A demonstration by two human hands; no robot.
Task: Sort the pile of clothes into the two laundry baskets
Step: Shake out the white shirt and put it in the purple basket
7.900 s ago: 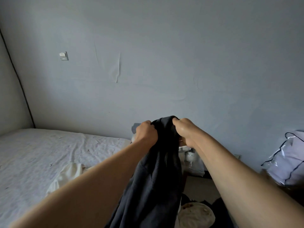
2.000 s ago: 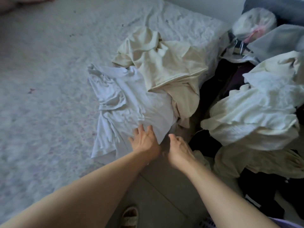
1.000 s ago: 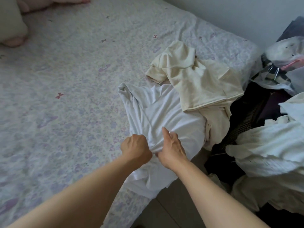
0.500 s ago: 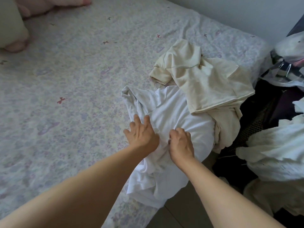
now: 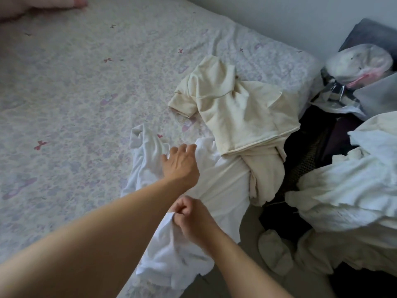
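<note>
I see the white shirt [image 5: 219,190] on the bed [image 5: 75,104] edge, beside the cream shirt [image 5: 236,108] | left hand [image 5: 180,164] lies flat on it, fingers loose | right hand [image 5: 191,216] pinches its cloth | clothes heap [image 5: 348,190] sits right

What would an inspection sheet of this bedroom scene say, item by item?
Surface: floral quilted bedsheet.
Job's things: white thin cotton garment at the bed's edge; cream short-sleeved top beside it, partly overlapping.
Clutter: heap of white and dark clothes on the right; clear plastic bag.
Grips: left hand reaches onto the white garment; right hand pinches its fabric.
Cables: nothing seen.
Surroundings: pale wall.
</note>
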